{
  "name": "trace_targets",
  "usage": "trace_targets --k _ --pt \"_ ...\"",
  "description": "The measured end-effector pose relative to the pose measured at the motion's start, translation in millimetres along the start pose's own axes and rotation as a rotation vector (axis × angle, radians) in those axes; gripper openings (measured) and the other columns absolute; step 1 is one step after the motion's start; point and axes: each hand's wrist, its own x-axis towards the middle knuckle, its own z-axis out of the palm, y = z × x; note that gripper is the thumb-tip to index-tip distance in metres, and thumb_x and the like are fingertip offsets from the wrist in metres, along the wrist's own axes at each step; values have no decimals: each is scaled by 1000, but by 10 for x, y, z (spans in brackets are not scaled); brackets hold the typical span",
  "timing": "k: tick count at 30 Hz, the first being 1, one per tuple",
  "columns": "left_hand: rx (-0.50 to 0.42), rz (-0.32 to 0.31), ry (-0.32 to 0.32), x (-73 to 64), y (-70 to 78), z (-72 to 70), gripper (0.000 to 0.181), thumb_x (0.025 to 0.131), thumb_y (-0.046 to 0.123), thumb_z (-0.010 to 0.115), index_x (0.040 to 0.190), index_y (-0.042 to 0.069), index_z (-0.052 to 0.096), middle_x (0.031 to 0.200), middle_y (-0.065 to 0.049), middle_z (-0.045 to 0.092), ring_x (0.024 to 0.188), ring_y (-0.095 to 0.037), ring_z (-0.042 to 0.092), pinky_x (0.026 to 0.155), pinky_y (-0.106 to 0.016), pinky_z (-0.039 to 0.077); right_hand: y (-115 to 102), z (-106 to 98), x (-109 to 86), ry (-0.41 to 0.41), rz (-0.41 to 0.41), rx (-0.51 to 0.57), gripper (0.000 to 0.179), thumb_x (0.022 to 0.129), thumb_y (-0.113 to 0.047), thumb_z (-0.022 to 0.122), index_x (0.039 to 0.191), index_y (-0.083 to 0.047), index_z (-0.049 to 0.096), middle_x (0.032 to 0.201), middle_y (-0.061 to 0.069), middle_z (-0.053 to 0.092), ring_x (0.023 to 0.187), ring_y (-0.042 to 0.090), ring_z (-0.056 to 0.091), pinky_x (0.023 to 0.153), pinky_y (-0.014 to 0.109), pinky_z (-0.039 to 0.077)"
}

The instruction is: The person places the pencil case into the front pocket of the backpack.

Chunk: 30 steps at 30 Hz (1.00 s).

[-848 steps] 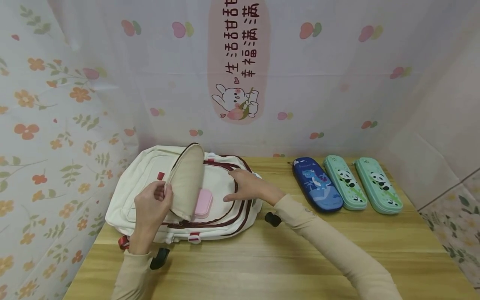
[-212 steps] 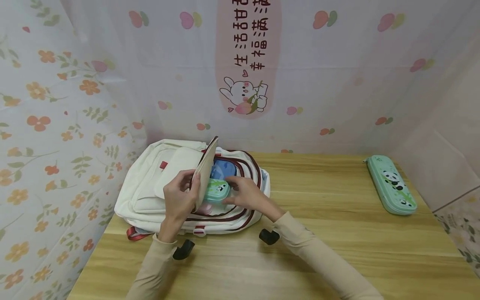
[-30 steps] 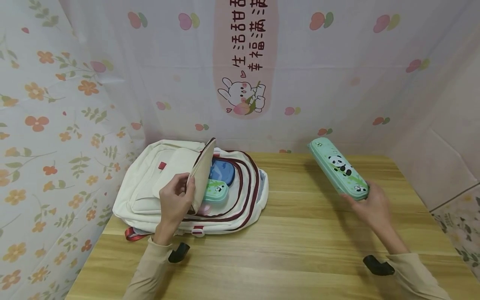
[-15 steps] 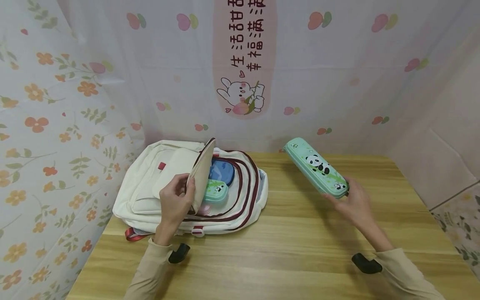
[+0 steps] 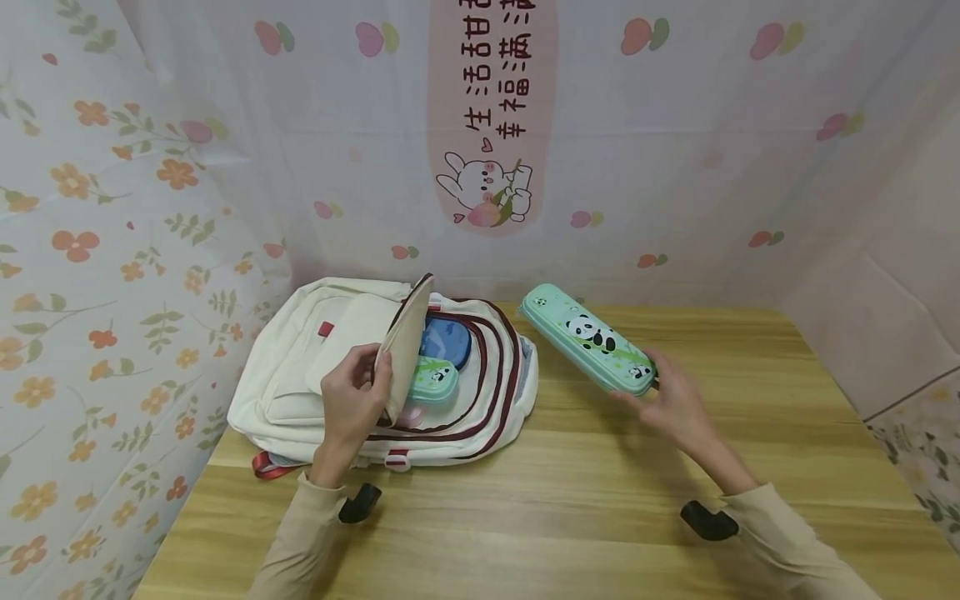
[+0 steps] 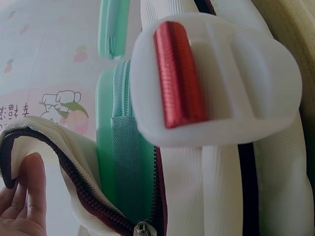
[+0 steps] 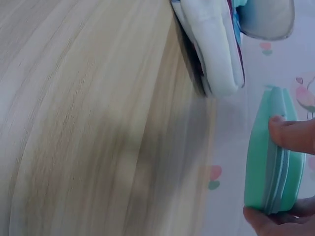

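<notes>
A white backpack [image 5: 300,367] with dark red zips lies on the table, its front pocket unzipped. My left hand [image 5: 351,408] pinches the edge of the raised pocket flap [image 5: 407,350]; the left wrist view shows the fingers behind the flap's zip edge. Inside the pocket are a blue pencil case [image 5: 447,340], a mint panda pencil case [image 5: 435,381] and a pink item [image 5: 410,416], each partly hidden. To the right of the bag, my right hand [image 5: 678,408] grips another mint panda pencil case [image 5: 588,337] by its near end, held above the table.
The wooden table [image 5: 525,533] runs up to a patterned cloth backdrop [image 5: 637,167] behind and at the left. A white buckle [image 6: 216,78] on the bag fills much of the left wrist view. A red strap loop [image 5: 272,467] sticks out at the bag's lower left.
My right hand has carried the mint pencil case leftward, from the right side of the table towards the backpack. The left hand has stayed on the flap.
</notes>
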Motion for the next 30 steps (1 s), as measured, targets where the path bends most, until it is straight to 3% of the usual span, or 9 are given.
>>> trace_targets --k 14,19,25,27,30 --pt "-7 -2 1 11 -12 4 10 85 -15 66 95 -17 67 77 -26 69 65 0 55 62 -6 46 -210 366 166 -130 -51 47 77 81 -20 86 142 7 46 135 29 55 117 43 58 96 59 51" --pt "1 -42 -6 10 -5 1 10 86 -13 67 96 -16 67 81 -28 71 69 3 57 65 -5 47 -278 491 212 -179 -63 104 78 81 -19 86 142 7 46 137 28 56 119 42 59 98 57 51" --pt "-7 -115 -20 4 4 6 13 89 -11 65 101 -17 65 93 -33 72 84 8 63 75 -6 50 -340 561 237 -217 -63 161 80 79 -17 87 143 7 45 138 27 56 122 41 59 100 54 52" --pt "-12 -121 -31 -14 -100 15 14 92 -8 64 104 -15 65 96 -31 73 86 9 64 74 -6 51 -357 573 254 -225 -54 179 81 78 -16 88 143 6 45 139 26 56 124 42 59 101 53 52" --pt "-5 -116 -42 -34 -217 33 14 95 -5 61 106 -13 63 93 -28 74 75 10 61 63 -4 48 -374 594 296 -228 -41 218 82 78 -15 88 144 6 45 140 26 55 126 43 58 102 52 51"
